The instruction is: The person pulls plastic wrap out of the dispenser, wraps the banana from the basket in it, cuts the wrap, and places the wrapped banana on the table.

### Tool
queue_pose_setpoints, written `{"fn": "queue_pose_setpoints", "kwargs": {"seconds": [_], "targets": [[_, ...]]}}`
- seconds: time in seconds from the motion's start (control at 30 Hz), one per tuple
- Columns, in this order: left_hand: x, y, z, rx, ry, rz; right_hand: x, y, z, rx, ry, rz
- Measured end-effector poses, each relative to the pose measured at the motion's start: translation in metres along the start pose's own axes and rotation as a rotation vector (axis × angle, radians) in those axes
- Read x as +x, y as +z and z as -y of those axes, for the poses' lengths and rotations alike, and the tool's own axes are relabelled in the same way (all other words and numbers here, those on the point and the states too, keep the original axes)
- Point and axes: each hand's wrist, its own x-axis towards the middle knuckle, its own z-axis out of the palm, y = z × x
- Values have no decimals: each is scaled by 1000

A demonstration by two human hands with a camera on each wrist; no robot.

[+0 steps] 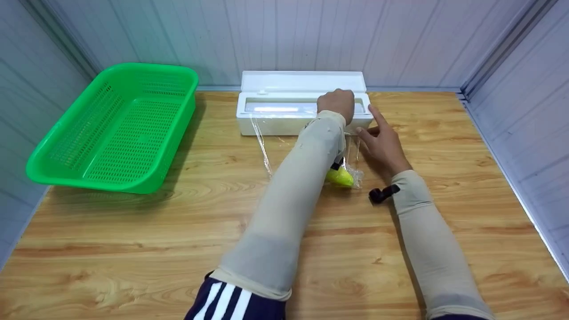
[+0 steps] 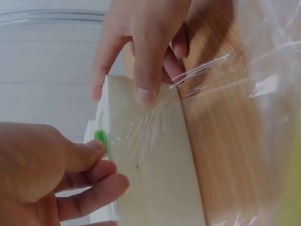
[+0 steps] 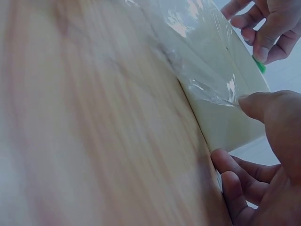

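A white cling film box [image 1: 306, 126] stands against the back wall with its lid raised. My left hand [image 1: 336, 106] reaches over its right part, thumb and fingers pinching a small green slide cutter [image 2: 101, 142] at the box's edge. At the box's right end, my right hand [image 1: 383, 144] grips the corner, its thumb pressing clear film [image 2: 146, 122] onto the front face. The film stretches from the box down toward the table. Under it, a yellow-green item [image 1: 341, 177] is partly hidden by my left forearm; its kind is unclear.
A green plastic basket [image 1: 173, 155] with perforated sides stands on the left of the wooden table [image 1: 133, 249]. Pale panel walls [image 1: 302, 40] close off the back and both sides. A black wrist camera [image 1: 383, 194] is strapped to the right sleeve.
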Motion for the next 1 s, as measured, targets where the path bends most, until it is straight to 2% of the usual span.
{"fn": "queue_pose_setpoints", "kwargs": {"seconds": [0.37,0.53,0.67,0.83,1.0], "targets": [[-8,0,6,-1,35,-6,-1,-2,2,4,-1,15],[-10,0,5,16,16,-1,-2,1,4,53,17,26],[-7,4,0,28,-3,15,-5,3,2,87,60,21],[-2,11,-9,32,15,-38,-11,0,-4,118,114,-11],[1,10,-10,7,-1,-61,-7,-5,-7,-48,-14,-41]]}}
